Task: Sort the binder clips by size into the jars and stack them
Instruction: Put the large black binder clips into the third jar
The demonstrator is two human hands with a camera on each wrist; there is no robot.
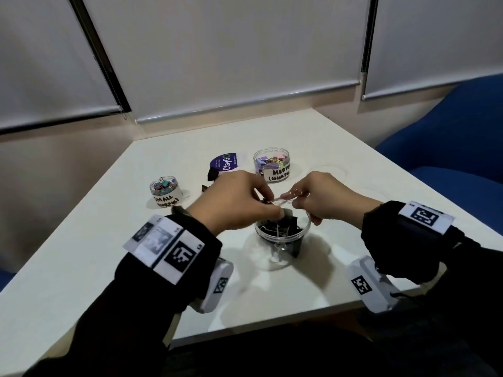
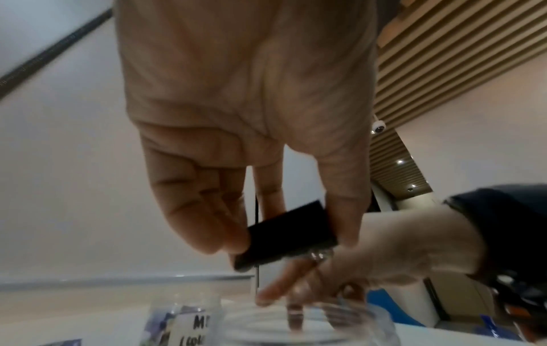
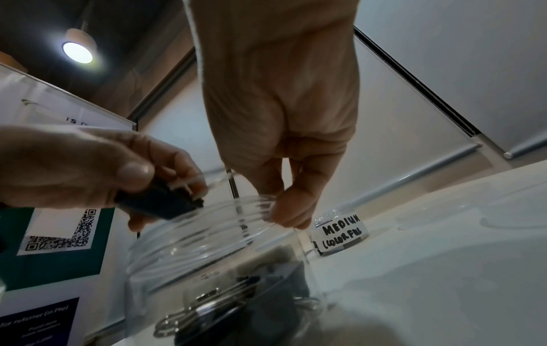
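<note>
A tall clear jar [image 1: 283, 242] [image 3: 192, 245] [image 2: 311, 327] stands near the table's front and holds several large black binder clips. My left hand [image 1: 277, 212] [image 2: 285, 236] hovers over its mouth. Its thumb and fingers pinch a large black binder clip [image 1: 288, 213] [image 2: 296, 224] [image 3: 159, 203]. The clip's wire handle reaches toward my right fingers; I cannot tell whether they touch it. My right hand [image 1: 304, 208] [image 3: 281, 203] pinches the jar's far right rim. Jars labelled SMALL [image 1: 164, 189] and MEDIUM [image 1: 272, 164] [image 3: 340, 231] hold coloured clips.
Two loose black clips [image 1: 212, 174] lie beside a purple round card [image 1: 224, 162] behind my left hand. Clear lids [image 1: 333, 170] lie on the white table [image 1: 81, 254] at the right. A blue chair [image 1: 449, 148] stands past the right edge. Blinds close off the back.
</note>
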